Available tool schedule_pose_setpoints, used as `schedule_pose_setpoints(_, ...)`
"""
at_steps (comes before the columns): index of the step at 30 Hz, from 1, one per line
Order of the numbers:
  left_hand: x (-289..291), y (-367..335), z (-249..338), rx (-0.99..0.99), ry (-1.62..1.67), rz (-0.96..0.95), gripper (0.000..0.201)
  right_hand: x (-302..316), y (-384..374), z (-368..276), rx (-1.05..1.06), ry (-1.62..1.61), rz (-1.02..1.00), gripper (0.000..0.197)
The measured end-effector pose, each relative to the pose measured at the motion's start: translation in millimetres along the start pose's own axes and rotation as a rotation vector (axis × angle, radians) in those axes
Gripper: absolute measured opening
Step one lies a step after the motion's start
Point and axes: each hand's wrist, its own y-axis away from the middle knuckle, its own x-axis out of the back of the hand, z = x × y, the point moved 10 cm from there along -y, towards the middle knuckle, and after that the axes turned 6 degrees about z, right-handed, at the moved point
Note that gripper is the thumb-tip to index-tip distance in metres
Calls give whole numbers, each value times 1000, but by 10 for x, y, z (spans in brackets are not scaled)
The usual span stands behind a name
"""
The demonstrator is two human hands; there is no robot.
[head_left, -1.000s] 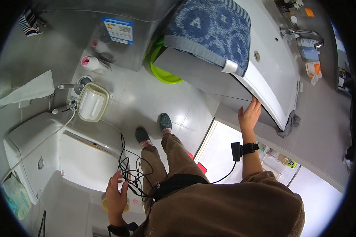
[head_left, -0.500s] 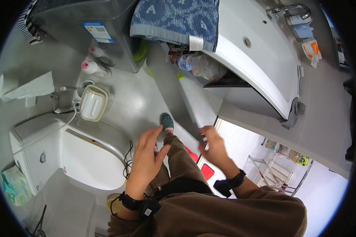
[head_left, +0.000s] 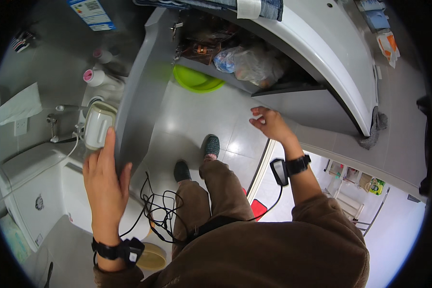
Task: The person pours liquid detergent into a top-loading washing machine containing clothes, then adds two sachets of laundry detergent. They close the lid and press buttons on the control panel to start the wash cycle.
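The grey cabinet door [head_left: 146, 91] stands swung out to the left below the white washbasin. My left hand [head_left: 105, 180] is at its near end, fingers stretched and thumb apart; whether it touches the door I cannot tell. My right hand [head_left: 272, 125] hovers before the cabinet, fingers loosely bent and apart, holding nothing. Inside the cabinet lie a clear plastic bag [head_left: 260, 67] and a brown package [head_left: 200, 50], with the back in shadow. A lime-green basin [head_left: 197, 80] rests on the floor partly under the cabinet.
A white washbasin [head_left: 338, 57] tops the cabinet, with a grey cloth [head_left: 375, 127] at its corner. On the left are a toilet [head_left: 48, 192], a small lidded bin [head_left: 99, 127] and a white bottle [head_left: 101, 79]. Black cable [head_left: 161, 211] hangs in loops near my legs.
The cabinet door has swung left, baring the inside and the green basin. My left hand has moved left; my right has lifted away to the upper right. The view has come closer to the cabinet.
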Motion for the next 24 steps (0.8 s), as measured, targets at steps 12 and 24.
schedule_pose_setpoints(12, 14, 48, -229, 39, -144, 121, 71, 336, -2146, 486, 133, 410, 542, 28)
schedule_pose_setpoints(24, 115, 249, -647, 16, -479, 193, 68, 717, -3402, 407, 306, 842, 969, 39)
